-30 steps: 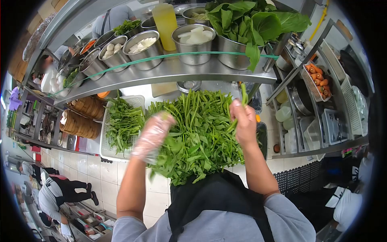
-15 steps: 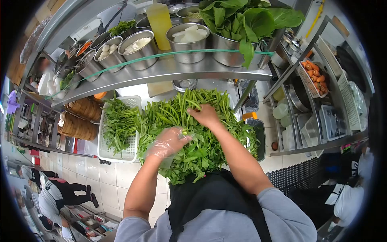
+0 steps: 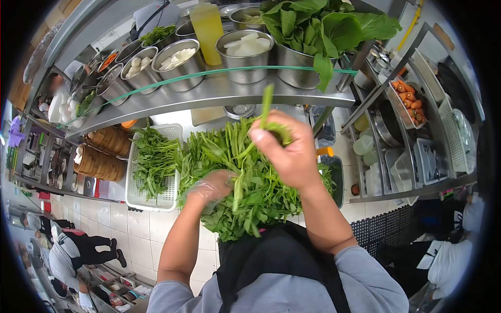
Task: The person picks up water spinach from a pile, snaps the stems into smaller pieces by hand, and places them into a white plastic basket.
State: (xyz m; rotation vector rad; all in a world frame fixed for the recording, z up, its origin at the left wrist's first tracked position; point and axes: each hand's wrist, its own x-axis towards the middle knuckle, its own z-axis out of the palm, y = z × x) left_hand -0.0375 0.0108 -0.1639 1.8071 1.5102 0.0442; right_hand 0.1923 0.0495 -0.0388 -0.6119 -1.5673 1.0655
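Observation:
A big heap of leafy greens with long stems, looking like water spinach [image 3: 271,201], lies in front of me. My right hand [image 3: 289,151], bare, is raised above the heap, its fingers closed around a green stalk [image 3: 267,101] that sticks up past the knuckles. My left hand [image 3: 215,185], in a clear plastic glove, rests low on the heap with its fingers curled at a pale leafy stem, and its fingertips are partly hidden among leaves. More of the same greens lie in a white perforated basket [image 3: 151,202] to the left.
A steel shelf [image 3: 209,96] crosses above the heap, carrying metal pots [image 3: 245,70], a yellow-filled container [image 3: 205,34] and large leafy greens [image 3: 318,31]. Bamboo steamers [image 3: 99,167] stand left. Carrots [image 3: 408,99] sit on the right-hand rack. Other people stand on both sides.
My right hand has risen from the heap toward me and slightly right, bringing a stalk up with it. My gloved left hand has shifted a little left and down.

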